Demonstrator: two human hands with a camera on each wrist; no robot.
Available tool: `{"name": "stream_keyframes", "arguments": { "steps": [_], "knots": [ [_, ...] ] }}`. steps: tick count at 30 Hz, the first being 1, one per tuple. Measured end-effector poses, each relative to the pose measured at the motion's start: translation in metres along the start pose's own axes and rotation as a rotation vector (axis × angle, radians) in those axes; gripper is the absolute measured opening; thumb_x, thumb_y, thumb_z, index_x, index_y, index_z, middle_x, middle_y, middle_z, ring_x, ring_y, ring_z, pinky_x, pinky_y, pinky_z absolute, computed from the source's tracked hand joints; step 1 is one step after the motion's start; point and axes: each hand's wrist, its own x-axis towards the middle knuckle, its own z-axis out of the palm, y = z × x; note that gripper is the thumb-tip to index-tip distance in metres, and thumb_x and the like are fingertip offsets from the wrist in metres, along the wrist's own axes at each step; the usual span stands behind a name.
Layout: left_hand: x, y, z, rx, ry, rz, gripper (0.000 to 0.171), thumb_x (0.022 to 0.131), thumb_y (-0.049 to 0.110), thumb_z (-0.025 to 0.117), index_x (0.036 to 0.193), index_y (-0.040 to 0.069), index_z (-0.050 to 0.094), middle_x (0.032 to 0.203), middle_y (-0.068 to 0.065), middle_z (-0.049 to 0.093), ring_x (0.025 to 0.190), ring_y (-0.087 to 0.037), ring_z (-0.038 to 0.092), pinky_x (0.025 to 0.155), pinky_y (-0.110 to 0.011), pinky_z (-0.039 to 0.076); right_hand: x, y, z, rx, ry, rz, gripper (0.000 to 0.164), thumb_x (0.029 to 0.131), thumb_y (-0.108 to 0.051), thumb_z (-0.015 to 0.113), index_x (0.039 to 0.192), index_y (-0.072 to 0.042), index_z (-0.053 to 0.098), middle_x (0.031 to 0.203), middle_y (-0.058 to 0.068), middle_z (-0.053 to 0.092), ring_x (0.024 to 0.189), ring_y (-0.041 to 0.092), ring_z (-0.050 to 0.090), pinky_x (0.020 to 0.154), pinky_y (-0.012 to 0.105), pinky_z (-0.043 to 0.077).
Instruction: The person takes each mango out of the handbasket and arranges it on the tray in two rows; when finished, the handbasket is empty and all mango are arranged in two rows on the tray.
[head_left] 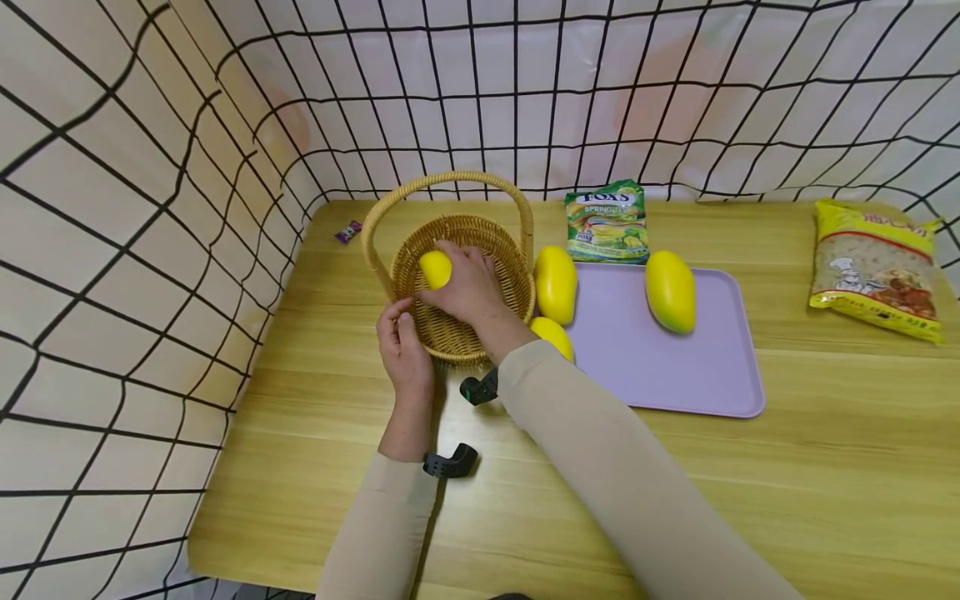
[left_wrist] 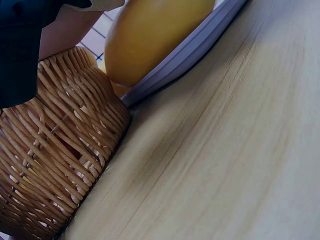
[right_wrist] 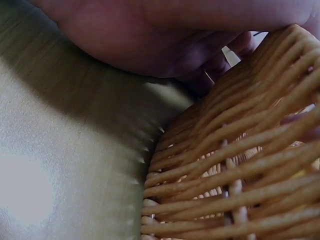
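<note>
A tan wicker basket [head_left: 467,357] with an arched handle stands on the wooden table. My right hand [head_left: 472,287] reaches inside it and holds a yellow mango [head_left: 435,269], whose rounded end shows past the thumb. The left hand [head_left: 407,354] grips the basket's near left rim from outside; the right wrist view shows its palm close against the weave. Right of the basket, one mango [head_left: 556,286] lies at the edge of the lilac tray [head_left: 660,375]. Another mango [head_left: 552,335] is partly hidden behind the right forearm. A third mango [head_left: 670,292] lies on the tray's far part.
A green candy bag [head_left: 607,223] lies behind the tray. Far right is a yellow-and-clear food bag [head_left: 877,271]. A small purple-wrapped sweet [head_left: 348,232] lies left of the basket. White grid-patterned walls [head_left: 480,92] border the table at the back and left.
</note>
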Motion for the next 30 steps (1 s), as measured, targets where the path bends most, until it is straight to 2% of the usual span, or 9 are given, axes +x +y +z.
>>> {"name": "stream_keyframes", "arguments": {
  "steps": [7, 18, 23, 30],
  "knots": [
    [0.0, -0.0008, 0.0005, -0.003, 0.001, 0.004, 0.029, 0.104, 0.014, 0.044, 0.122, 0.002, 0.062, 0.133, -0.01, 0.056, 0.13, -0.019, 0.05, 0.11, -0.032, 0.036, 0.0001, -0.0002, -0.0013, 0.0, -0.006, 0.009, 0.089, 0.082, -0.048, 0.081, 0.157, -0.03, 0.037, 0.153, 0.009, 0.045, 0.134, 0.031, 0.045, 0.103, 0.046, 0.046],
    [-0.0011, 0.0008, 0.0, 0.0, -0.004, -0.011, 0.029, 0.104, 0.016, 0.044, 0.123, 0.003, 0.062, 0.134, -0.008, 0.056, 0.131, -0.018, 0.049, 0.113, -0.035, 0.036, 0.0011, 0.0004, -0.0015, 0.024, -0.015, 0.009, 0.084, 0.084, -0.044, 0.08, 0.155, -0.024, 0.04, 0.144, 0.008, 0.052, 0.122, 0.026, 0.052, 0.098, 0.043, 0.048],
    [-0.001, 0.0009, 0.0006, -0.002, -0.004, -0.005, 0.03, 0.104, 0.015, 0.044, 0.124, 0.0, 0.062, 0.135, -0.01, 0.056, 0.132, -0.019, 0.049, 0.113, -0.035, 0.035, 0.0019, 0.0005, -0.0015, 0.039, -0.018, 0.004, 0.083, 0.085, -0.043, 0.08, 0.155, -0.022, 0.04, 0.143, 0.008, 0.054, 0.121, 0.025, 0.053, 0.099, 0.041, 0.049],
    [-0.0011, 0.0006, -0.0001, 0.011, 0.007, -0.003, 0.029, 0.104, 0.015, 0.044, 0.122, 0.003, 0.063, 0.134, -0.009, 0.057, 0.132, -0.02, 0.05, 0.113, -0.036, 0.036, 0.0017, 0.0006, -0.001, 0.05, -0.023, -0.006, 0.082, 0.086, -0.041, 0.079, 0.155, -0.02, 0.04, 0.143, 0.008, 0.055, 0.121, 0.025, 0.054, 0.099, 0.042, 0.049]
  ]
}}
